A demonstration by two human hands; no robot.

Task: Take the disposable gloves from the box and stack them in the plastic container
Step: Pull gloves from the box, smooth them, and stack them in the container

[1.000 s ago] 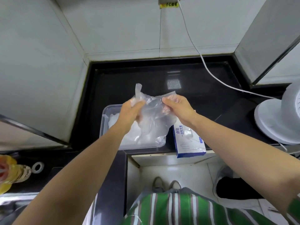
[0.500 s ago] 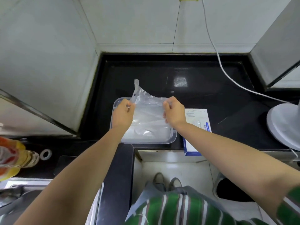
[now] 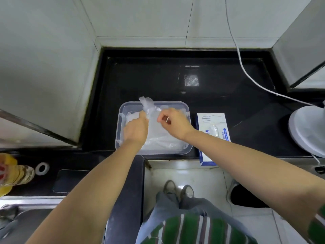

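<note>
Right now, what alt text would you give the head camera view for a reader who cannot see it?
A person's left hand and right hand hold a clear disposable glove over a plastic container on a black counter. A blue-and-white glove box lies just right of the container, a white fan base farther right.

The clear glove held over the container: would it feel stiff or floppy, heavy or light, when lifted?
Probably floppy: the clear glove crumples between the left hand and right hand. Likely very light, being thin see-through film; it may slip.
</note>
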